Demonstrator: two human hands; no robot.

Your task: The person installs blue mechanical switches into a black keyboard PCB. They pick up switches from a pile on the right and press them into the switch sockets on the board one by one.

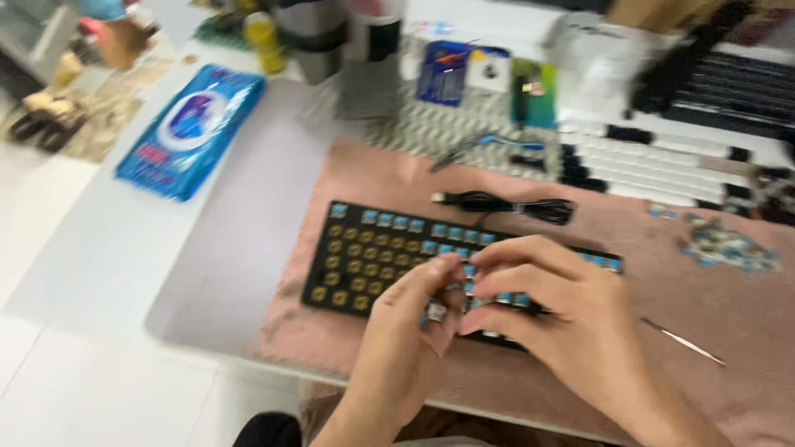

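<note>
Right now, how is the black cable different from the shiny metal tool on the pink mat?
The black cable is dark, soft and bundled in loops behind the keyboard. The metal tool is silvery, thin and straight, lying to the right of the right hand. Both rest untouched on the pink mat.

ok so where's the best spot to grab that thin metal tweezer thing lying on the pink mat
Judging by its pose, pinch the tweezers around mid-shaft, from above. They lie flat on the pink mat, long and thin, so the narrow sides are the easiest hold. Bare mat surrounds them, right of the right hand.
</note>
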